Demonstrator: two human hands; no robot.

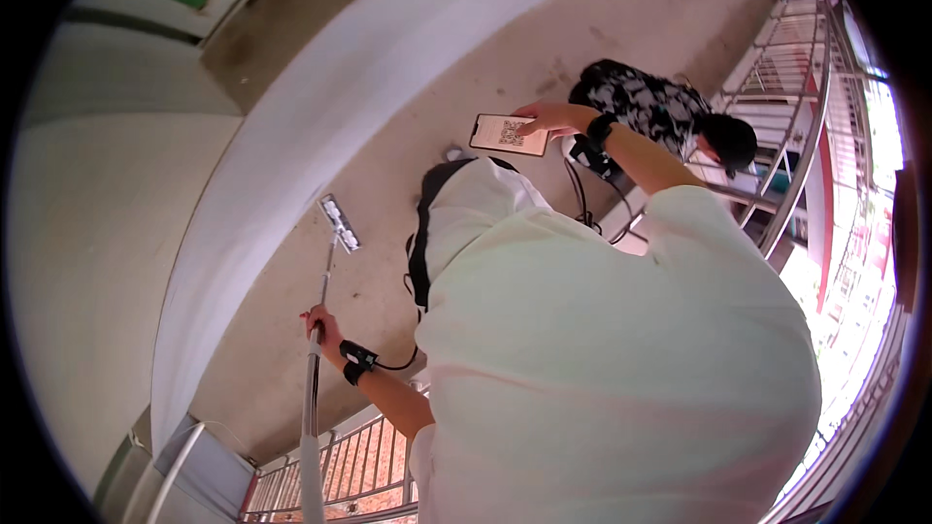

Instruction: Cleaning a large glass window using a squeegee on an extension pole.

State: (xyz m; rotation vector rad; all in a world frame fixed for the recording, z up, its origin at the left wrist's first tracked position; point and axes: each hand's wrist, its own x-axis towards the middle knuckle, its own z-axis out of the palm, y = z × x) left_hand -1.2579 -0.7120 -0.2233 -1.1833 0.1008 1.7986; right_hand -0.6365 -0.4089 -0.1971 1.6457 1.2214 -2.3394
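My left hand is wrapped round the pole of a flat mop, which slants from the lower edge up to the floor. Its rectangular head rests on the concrete some way ahead of the hand. Out in front of my body, my right hand grips a phone by its right end. The phone's lit screen faces up and shows a square black-and-white code. Black straps with small devices sit on both my wrists, and a cable runs from the left one.
A person in a dark patterned shirt and black cap bends low beyond my right arm. Metal railings run along the right, with more bars at the bottom. A pale curved wall borders the concrete floor on the left.
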